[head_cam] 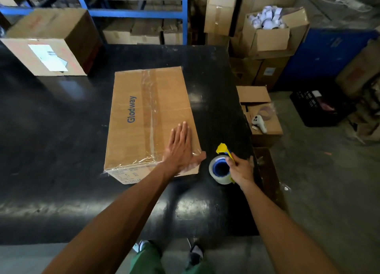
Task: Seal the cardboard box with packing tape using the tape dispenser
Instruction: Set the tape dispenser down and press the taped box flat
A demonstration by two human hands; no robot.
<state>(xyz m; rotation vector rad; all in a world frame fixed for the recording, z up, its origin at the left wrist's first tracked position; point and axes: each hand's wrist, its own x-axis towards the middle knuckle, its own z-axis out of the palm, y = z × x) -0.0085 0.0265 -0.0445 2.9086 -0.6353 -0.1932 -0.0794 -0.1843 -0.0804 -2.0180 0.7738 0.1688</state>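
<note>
A closed cardboard box point(131, 117) printed "Glodway" lies flat on the black table point(51, 150). Clear tape runs along its centre seam and over its near edge. My left hand point(183, 148) lies flat, fingers spread, on the box's near right corner, thumb over the edge. Just right of the box, my right hand point(241, 170) grips the yellow and blue tape dispenser point(223, 163), which carries a roll of clear tape with a blue core. The dispenser is close above or on the table, apart from the box.
A second cardboard box point(51, 45) stands at the table's far left. Right of the table are stacked cartons point(267, 37), an open box holding a white controller point(259, 123), a black crate point(320, 109). Blue shelving point(133, 12) stands behind. The table's right edge runs beside my right hand.
</note>
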